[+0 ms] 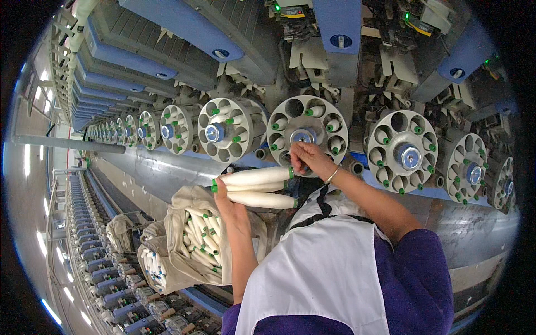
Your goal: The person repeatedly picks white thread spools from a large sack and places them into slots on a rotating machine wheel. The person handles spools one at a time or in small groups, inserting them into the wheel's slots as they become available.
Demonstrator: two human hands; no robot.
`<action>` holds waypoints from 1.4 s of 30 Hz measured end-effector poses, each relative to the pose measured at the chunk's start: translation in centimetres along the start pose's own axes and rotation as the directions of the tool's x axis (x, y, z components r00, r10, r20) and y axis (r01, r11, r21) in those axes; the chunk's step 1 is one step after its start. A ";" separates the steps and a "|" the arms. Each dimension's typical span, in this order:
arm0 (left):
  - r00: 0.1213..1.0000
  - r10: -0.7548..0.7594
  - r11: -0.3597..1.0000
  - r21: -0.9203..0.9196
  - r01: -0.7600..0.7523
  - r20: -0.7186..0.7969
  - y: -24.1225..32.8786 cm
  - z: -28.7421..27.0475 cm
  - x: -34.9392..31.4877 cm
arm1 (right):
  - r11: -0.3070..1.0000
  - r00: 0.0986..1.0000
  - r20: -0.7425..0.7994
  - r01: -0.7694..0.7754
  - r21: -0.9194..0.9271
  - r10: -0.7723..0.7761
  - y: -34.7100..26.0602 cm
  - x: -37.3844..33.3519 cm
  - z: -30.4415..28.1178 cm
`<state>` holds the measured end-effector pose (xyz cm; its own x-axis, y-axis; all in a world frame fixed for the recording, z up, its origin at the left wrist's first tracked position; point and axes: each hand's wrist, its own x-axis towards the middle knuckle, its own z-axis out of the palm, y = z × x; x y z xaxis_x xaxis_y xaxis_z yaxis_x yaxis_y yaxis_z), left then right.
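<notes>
My left hand (231,209) is closed around three white yarn bobbins (251,177) with green ends, held nearly level with one another. My right hand (307,158), with a bangle at the wrist, is at the lower part of a round bobbin magazine (307,120), just right of the bobbins' tips. Its fingers are bent together in a pinch; whether a thread is between them is too small to tell. Green-tipped bobbins stand in several of this magazine's round pockets, while others look dark and hollow. A blue and silver hub sits in its middle.
A beige cloth bag (178,204) full of green-tipped bobbins hangs below my left hand, beside another bag (146,245) holding blue-tipped ones. More round magazines (402,137) line the machine on both sides. Blue machine housings (338,22) project overhead. A second machine row (103,273) runs at the lower left.
</notes>
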<state>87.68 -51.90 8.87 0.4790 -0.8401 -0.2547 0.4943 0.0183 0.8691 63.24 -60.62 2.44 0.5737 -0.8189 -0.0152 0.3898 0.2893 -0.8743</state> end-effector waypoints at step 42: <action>0.999 -0.015 0.997 0.073 0.012 0.040 -1.2 3.2 -1.3 | 0.543 0.976 0.172 0.216 -0.811 -0.132 -0.1 -2.2 3.0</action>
<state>84.15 -52.57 9.53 0.4423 -0.8613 -0.2502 0.4453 -0.0312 0.8948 64.07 -57.42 4.04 0.6326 -0.7523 0.1840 -0.2488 -0.4224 -0.8716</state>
